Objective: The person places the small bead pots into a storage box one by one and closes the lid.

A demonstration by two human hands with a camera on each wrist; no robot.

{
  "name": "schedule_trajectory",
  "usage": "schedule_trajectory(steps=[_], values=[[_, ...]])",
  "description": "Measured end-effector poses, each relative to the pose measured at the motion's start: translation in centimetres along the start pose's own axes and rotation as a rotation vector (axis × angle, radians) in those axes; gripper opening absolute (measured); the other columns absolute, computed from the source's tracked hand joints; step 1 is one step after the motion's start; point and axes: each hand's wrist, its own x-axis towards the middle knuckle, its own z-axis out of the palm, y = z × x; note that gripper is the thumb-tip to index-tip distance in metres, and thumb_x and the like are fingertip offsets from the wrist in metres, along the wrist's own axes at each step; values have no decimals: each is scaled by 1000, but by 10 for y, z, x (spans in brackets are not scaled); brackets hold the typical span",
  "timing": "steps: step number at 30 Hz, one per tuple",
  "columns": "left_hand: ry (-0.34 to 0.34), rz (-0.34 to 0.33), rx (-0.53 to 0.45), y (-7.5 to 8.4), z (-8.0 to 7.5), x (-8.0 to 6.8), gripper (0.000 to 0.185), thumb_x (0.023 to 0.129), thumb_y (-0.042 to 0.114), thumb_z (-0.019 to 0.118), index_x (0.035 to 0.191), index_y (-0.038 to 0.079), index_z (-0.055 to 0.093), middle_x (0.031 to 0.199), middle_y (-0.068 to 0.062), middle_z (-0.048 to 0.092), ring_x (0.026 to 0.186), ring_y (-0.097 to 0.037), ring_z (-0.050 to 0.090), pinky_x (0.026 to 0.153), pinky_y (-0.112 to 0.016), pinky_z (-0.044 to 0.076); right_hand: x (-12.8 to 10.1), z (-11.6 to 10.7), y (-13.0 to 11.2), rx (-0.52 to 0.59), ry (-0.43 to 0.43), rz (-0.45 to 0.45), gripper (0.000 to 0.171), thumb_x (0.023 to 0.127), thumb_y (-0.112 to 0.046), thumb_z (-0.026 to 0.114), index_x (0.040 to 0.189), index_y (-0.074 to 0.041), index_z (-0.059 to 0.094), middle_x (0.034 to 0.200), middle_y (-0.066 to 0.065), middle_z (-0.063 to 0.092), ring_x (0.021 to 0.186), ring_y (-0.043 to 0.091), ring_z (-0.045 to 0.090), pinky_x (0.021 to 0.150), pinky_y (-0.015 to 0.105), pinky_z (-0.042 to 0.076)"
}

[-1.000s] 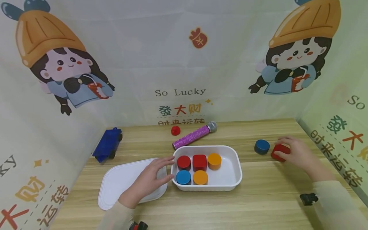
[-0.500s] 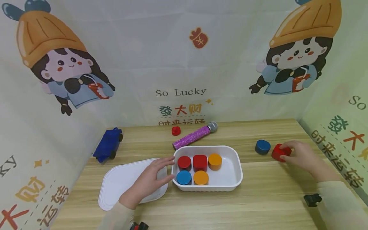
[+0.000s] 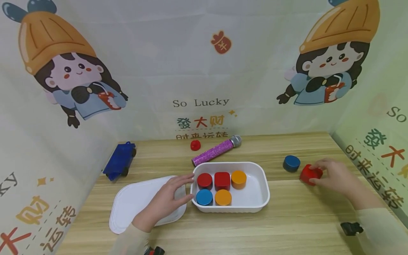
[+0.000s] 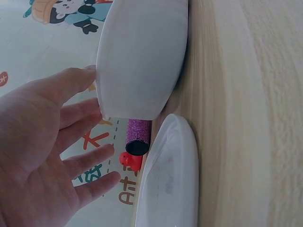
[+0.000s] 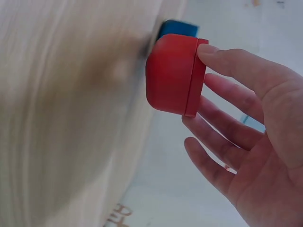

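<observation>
My right hand (image 3: pixel 334 177) pinches a red rounded-square block (image 3: pixel 311 174) between thumb and fingers. In the right wrist view this block (image 5: pixel 171 75) shows a thin seam near its edge and is held tilted off the wood. A dark blue round block (image 3: pixel 291 163) stands just left of it. My left hand (image 3: pixel 164 198) has its fingers spread at the left end of a white plastic box (image 3: pixel 255 191); in the left wrist view its thumb tip meets the box rim. Inside the box sit two red blocks (image 3: pixel 222 181), two orange round blocks (image 3: pixel 238 179) and a blue round one (image 3: pixel 204 197).
A white lid (image 3: pixel 134 198) lies left of the box, partly under my left hand. Behind are a purple glittery microphone (image 3: pixel 215 151), a small red duck (image 4: pixel 131 161) and a blue toy cart (image 3: pixel 119 161). Printed cloth walls (image 3: pixel 153 71) enclose the table.
My right hand has tightened on the red block, tipped it up and lifted it slightly toward me. The left hand and the box have stayed in place.
</observation>
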Motion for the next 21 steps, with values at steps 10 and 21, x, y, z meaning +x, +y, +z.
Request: schedule_trajectory(steps=[10,21], values=[[-7,5,0,2,-2,0,51,85,42,70,132,29,57,146,17,44,138,-17,39,111,-51,37,1,-17,-51,0,-37,-42,40,72,-25,83,107,-8,71,113,17,67,99,35,64,82,52,55],[-12,0,12,1,-2,0,50,85,44,69,132,30,57,146,17,44,139,-16,39,112,-49,36,17,-9,-110,100,24,-245,40,70,-25,86,106,-15,72,116,4,66,102,25,64,79,40,59]])
